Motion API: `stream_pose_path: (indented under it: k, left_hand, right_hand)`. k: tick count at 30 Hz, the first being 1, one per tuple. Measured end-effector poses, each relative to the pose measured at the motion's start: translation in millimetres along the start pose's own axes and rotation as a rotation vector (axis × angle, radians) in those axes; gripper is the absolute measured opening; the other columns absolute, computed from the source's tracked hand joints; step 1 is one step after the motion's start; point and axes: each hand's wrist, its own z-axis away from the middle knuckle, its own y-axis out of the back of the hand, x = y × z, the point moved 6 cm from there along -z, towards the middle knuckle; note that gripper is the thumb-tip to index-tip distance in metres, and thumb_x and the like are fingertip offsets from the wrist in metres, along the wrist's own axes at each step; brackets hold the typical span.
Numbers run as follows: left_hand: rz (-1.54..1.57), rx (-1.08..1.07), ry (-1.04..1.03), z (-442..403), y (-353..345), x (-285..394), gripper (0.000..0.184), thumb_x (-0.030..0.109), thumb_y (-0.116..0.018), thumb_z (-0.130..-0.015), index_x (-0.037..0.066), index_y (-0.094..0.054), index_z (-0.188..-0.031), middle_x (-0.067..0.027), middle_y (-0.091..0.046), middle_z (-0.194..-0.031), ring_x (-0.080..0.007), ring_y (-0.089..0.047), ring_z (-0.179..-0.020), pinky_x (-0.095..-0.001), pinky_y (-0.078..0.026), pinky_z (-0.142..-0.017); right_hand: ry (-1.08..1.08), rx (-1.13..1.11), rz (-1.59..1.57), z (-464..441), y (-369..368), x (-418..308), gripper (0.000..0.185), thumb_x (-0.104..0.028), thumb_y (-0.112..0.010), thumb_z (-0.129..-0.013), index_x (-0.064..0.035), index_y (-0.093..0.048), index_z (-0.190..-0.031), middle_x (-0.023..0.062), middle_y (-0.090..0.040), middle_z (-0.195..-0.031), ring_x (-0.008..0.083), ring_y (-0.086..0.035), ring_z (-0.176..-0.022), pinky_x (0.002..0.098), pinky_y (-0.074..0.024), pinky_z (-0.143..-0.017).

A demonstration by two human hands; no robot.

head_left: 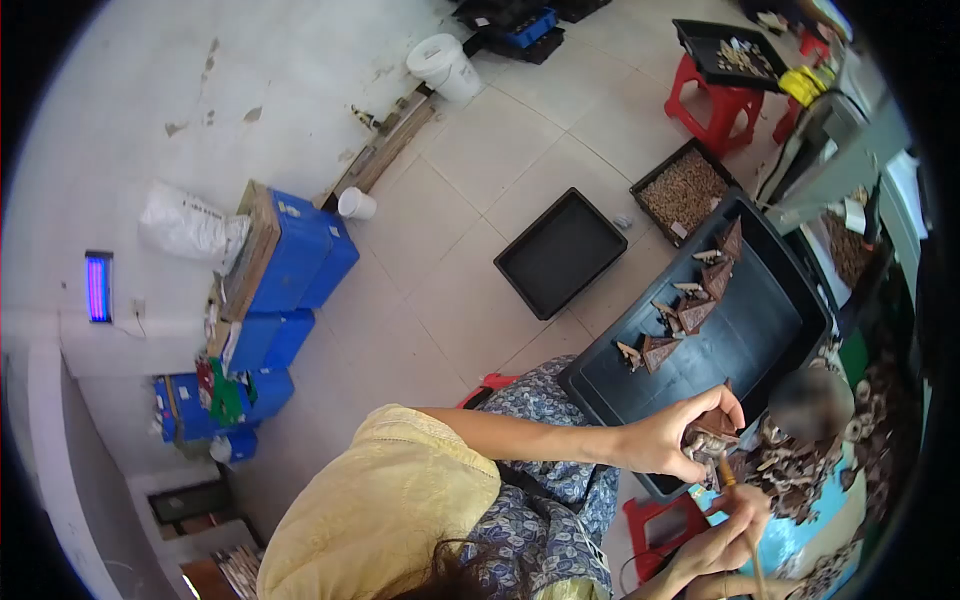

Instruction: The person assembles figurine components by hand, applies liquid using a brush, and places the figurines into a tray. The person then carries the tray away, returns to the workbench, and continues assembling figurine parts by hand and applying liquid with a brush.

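Note:
My left hand [665, 440] grips a small model house [713, 425] with a brown roof, thumb and fingers closed around its sides. Just below it, my right hand [738, 522] is closed around a thin, light brown brush [732, 478], whose tip meets the underside of the house. The brush's long handle runs down past my fingers. Beyond my left hand, a big dark tub [765, 310] holds several similar brown-roofed pieces [697, 312] in a row along one side. Small brown and pale pieces [795, 475] lie heaped near my right hand, on a light blue surface [805, 540].
A black tray [560, 255] lies on the tiled floor, near another filled with small brown pieces [683, 190]. A red stool [715, 108] bears a further tray [735, 55]. Blue boxes [295, 245] and white buckets [445, 68] stand along the wall.

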Motion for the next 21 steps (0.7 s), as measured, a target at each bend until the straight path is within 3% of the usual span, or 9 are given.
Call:
stream_pose_path:
  k: [2, 4, 8, 11, 13, 14, 17, 18, 21]
  left_hand:
    - [0.177, 0.068, 0.012, -0.4, 5.3, 0.0, 0.058, -0.001, -0.072, -0.071, 0.007, -0.043, -0.120, -0.0053, -0.050, -0.122, -0.0148, -0.051, -0.115, -0.0328, -0.040, -0.101]
    - [-0.486, 0.303, 0.120, 100.4, 99.8, 104.8, 0.060, -0.001, -0.074, -0.069, 0.005, -0.043, -0.121, -0.0061, -0.052, -0.118, -0.0148, -0.054, -0.113, -0.0309, -0.043, -0.098]
    - [-0.256, 0.359, 0.094, 103.2, 93.4, 111.1, 0.058, -0.005, -0.068, -0.071, 0.006, -0.042, -0.121, -0.0070, -0.053, -0.115, -0.0173, -0.057, -0.110, -0.0311, -0.046, -0.095]
    - [-0.222, 0.371, 0.058, 106.5, 94.9, 113.2, 0.061, -0.006, -0.069, -0.071, 0.005, -0.040, -0.123, -0.0081, -0.051, -0.118, -0.0193, -0.055, -0.114, -0.0323, -0.046, -0.095]
    - [-0.183, 0.343, 0.099, 103.7, 90.6, 109.2, 0.061, -0.006, -0.069, -0.070, 0.004, -0.040, -0.123, -0.0083, -0.050, -0.119, -0.0197, -0.055, -0.115, -0.0331, -0.046, -0.097]
    - [-0.158, 0.330, 0.131, 103.4, 87.2, 107.4, 0.061, -0.007, -0.068, -0.070, 0.004, -0.040, -0.124, -0.0086, -0.049, -0.121, -0.0201, -0.054, -0.116, -0.0339, -0.045, -0.098]
    - [-0.183, 0.350, 0.148, 103.7, 88.4, 106.7, 0.062, -0.006, -0.068, -0.069, 0.003, -0.039, -0.124, -0.0090, -0.049, -0.122, -0.0211, -0.054, -0.116, -0.0353, -0.043, -0.101]
    - [-0.190, 0.309, 0.163, 102.1, 86.9, 105.2, 0.063, -0.005, -0.069, -0.069, 0.003, -0.039, -0.124, -0.0088, -0.050, -0.121, -0.0211, -0.054, -0.117, -0.0353, -0.043, -0.101]
    - [-0.214, 0.280, 0.204, 97.4, 81.5, 99.2, 0.064, -0.005, -0.070, -0.069, 0.003, -0.039, -0.124, -0.0087, -0.050, -0.120, -0.0205, -0.054, -0.116, -0.0344, -0.043, -0.100]
  right_hand:
    - [0.292, -0.055, 0.007, -12.7, -19.7, -4.6, 0.029, -0.019, -0.045, -0.098, 0.0028, -0.055, -0.083, 0.0098, -0.055, -0.073, 0.0116, -0.043, -0.056, 0.0235, -0.0353, -0.054]
    - [-0.152, 0.101, -0.379, 17.3, -159.4, 6.1, 0.026, -0.015, -0.045, -0.096, 0.0033, -0.057, -0.082, 0.0089, -0.055, -0.064, 0.0159, -0.048, -0.058, 0.0278, -0.0404, -0.059]
    - [0.188, -0.128, -0.566, 3.2, -155.7, -33.8, 0.009, -0.002, -0.054, -0.090, 0.0056, -0.059, -0.086, 0.0174, -0.063, -0.074, 0.0209, -0.057, -0.059, 0.0320, -0.0468, -0.054]
    - [-0.107, -0.054, -0.590, -2.1, -137.2, -12.1, 0.005, 0.003, -0.057, -0.086, 0.0065, -0.058, -0.089, 0.0162, -0.064, -0.079, 0.0243, -0.062, -0.066, 0.0310, -0.0477, -0.057]
    - [0.219, -0.090, -0.531, -4.9, -147.3, -40.4, 0.021, -0.011, -0.046, -0.096, 0.0033, -0.057, -0.085, 0.0105, -0.057, -0.068, 0.0116, -0.051, -0.051, 0.0263, -0.0391, -0.050]
    - [0.148, -0.169, -0.561, -4.2, -147.6, -45.6, 0.005, 0.004, -0.060, -0.084, 0.0074, -0.060, -0.087, 0.0144, -0.065, -0.079, 0.0258, -0.064, -0.068, 0.0315, -0.0496, -0.059]
    - [-0.166, -0.032, -0.593, 2.6, -136.0, -14.2, 0.003, 0.004, -0.060, -0.083, 0.0069, -0.061, -0.085, 0.0138, -0.064, -0.075, 0.0261, -0.063, -0.065, 0.0351, -0.0508, -0.060]
    - [0.130, -0.010, -0.664, -0.5, -134.1, -23.0, 0.003, 0.004, -0.058, -0.085, 0.0061, -0.061, -0.085, 0.0140, -0.064, -0.074, 0.0248, -0.061, -0.063, 0.0345, -0.0506, -0.059]
    - [0.182, -0.068, -0.554, 1.2, -135.7, -31.3, 0.006, 0.003, -0.058, -0.086, 0.0069, -0.062, -0.086, 0.0155, -0.065, -0.077, 0.0248, -0.063, -0.064, 0.0328, -0.0506, -0.057]
